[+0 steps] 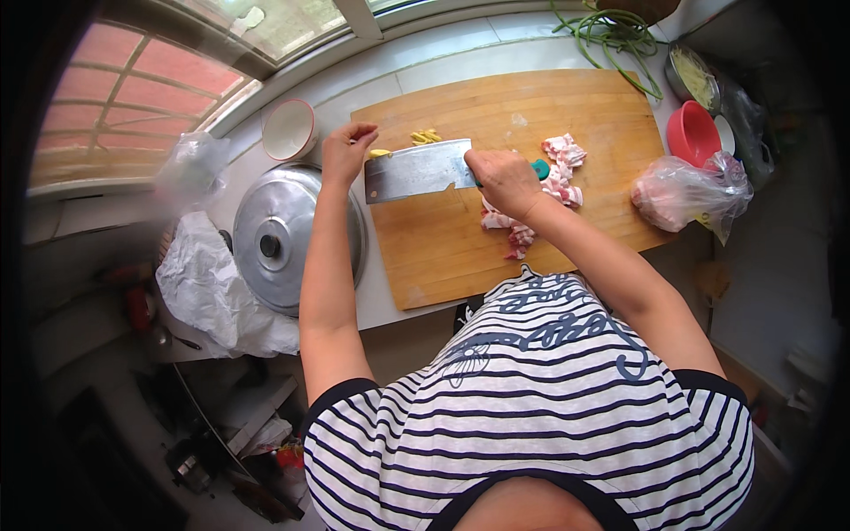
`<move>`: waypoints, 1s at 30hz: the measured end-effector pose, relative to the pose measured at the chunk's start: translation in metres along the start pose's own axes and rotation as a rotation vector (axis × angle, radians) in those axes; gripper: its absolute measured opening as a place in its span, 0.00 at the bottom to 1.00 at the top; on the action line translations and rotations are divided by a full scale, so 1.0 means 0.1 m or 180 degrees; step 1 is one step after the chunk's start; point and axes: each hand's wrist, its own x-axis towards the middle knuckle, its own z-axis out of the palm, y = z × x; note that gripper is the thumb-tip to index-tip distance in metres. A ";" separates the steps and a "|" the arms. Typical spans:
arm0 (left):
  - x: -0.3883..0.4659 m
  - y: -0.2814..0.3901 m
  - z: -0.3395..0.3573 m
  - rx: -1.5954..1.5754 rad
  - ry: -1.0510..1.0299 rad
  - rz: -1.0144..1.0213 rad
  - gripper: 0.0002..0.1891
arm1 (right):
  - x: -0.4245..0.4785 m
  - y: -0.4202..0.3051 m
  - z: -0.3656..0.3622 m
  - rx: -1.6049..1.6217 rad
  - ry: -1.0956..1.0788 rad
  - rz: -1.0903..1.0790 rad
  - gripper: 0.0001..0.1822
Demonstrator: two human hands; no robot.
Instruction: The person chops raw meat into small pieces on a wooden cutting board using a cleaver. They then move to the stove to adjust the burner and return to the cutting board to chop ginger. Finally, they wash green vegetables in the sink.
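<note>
My right hand point(506, 179) grips the green handle of a cleaver point(417, 170), its broad blade pointing left above the wooden cutting board point(438, 265). Beyond the blade lies a small pile of yellow strips point(425, 137), which look like cut ginger. A yellow slice point(380, 153) shows at the blade's upper left edge. My left hand point(346, 151) is just left of it, thumb and fingers drawn together; whether something is pinched between them is too small to tell. Pieces of raw fatty meat point(564, 150) lie around my right hand and are partly hidden by it.
To the left are a metal pot lid point(295, 219), a white bowl with a red rim point(289, 130) and crumpled white plastic point(206, 285). On the right stand a red bowl point(690, 133), a bagged pinkish item point(671, 196) and a bowl of pale shreds point(694, 76). Long green beans point(617, 36) touch the board's far corner.
</note>
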 end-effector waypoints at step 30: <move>-0.57 0.21 0.55 -0.0186 0.0206 0.0406 0.15 | -1.23 1.37 -0.40 0.0210 0.0655 0.3435 0.20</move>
